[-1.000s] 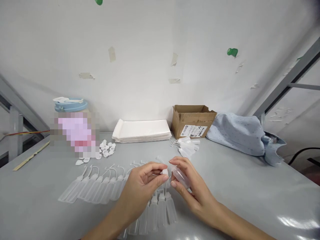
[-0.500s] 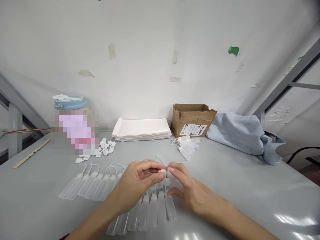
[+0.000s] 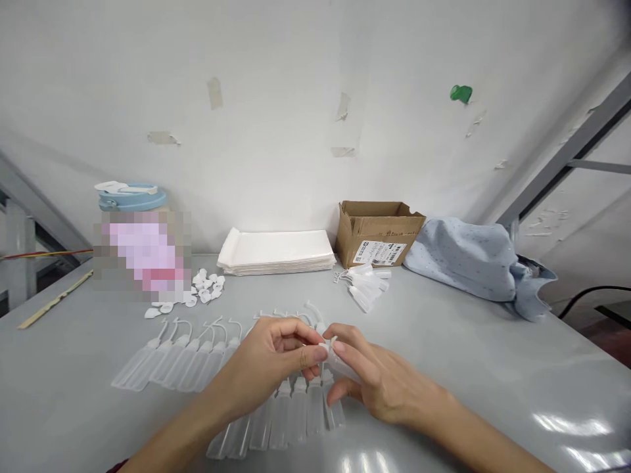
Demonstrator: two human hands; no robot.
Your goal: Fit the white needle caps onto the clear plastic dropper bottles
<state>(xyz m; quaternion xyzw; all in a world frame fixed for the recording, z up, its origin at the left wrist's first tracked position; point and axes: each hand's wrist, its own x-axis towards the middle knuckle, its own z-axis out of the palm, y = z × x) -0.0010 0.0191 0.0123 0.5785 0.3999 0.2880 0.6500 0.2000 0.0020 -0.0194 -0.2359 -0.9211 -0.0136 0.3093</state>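
My left hand (image 3: 276,358) pinches a small white cap piece between thumb and fingertips. Against it, my right hand (image 3: 377,374) holds a translucent plastic tube (image 3: 344,366), its thumb and index finger at the tube's neck; the fingertips of both hands almost meet. Under and in front of my hands lies a row of translucent tubes (image 3: 280,417) with white necks. Another row of tubes (image 3: 185,364), with thin curved white strips at their tops, lies to the left, partly behind my left forearm. Further strips show just behind my hands.
White caps (image 3: 204,289) lie loose at the left, near a blue-lidded container (image 3: 131,197). Along the wall stand a stack of white sheets (image 3: 279,251), a cardboard box (image 3: 377,236) and a blue cloth (image 3: 458,263). More tubes (image 3: 365,282) lie before the box.
The view has shifted slightly. Both hands remain together, and the tube in my right hand now slants more visibly beneath its fingers, with its neck against the piece in my left hand.
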